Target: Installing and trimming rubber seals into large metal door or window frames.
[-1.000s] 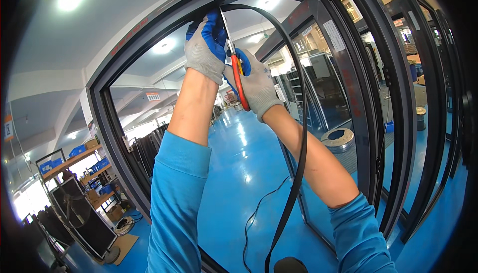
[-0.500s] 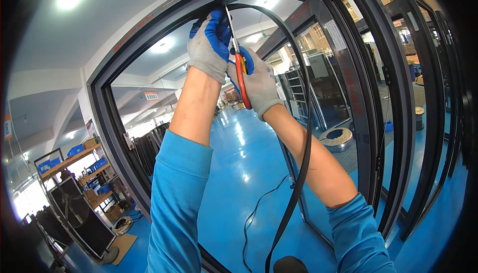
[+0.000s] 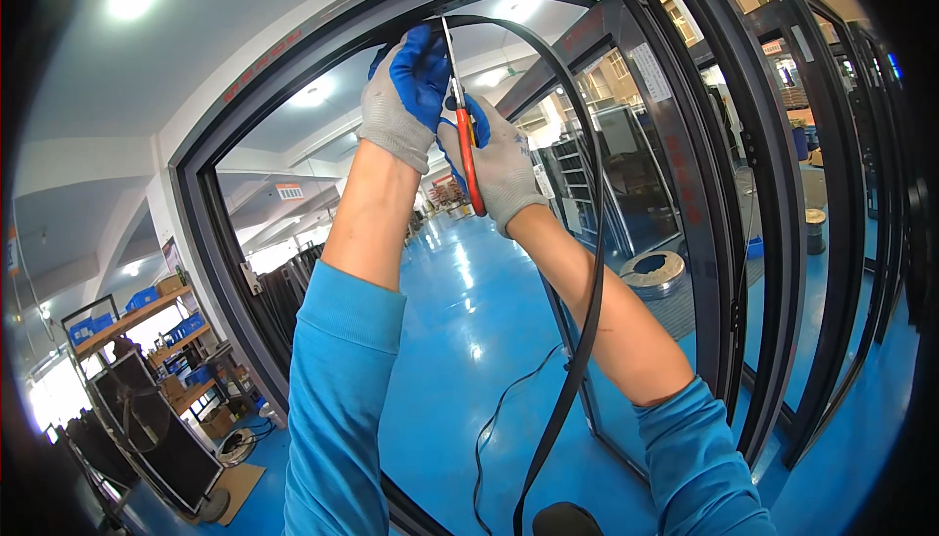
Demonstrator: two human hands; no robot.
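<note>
My right hand, in a grey glove with blue palm coating, holds scissors with red handles. Their narrow metal blades point up to the underside of the top bar of a dark grey metal frame. My left hand, gloved alike, is raised beside the blades with its fingers curled at a black flexible strip under that bar. From there the strip arches to the right and hangs in a long loop past my right forearm to the floor. The strip's end inside my left fingers is hidden.
More dark frames stand in a row at the right. A coil lies beyond the frame. Shelves with blue bins and boxes are at the left, near a leaning screen panel. A thin black cord trails over the blue floor.
Both hands and the scissors sit slightly lower and farther left in the picture, still close under the top bar. The grips look the same, and the hanging strip has shifted slightly left.
</note>
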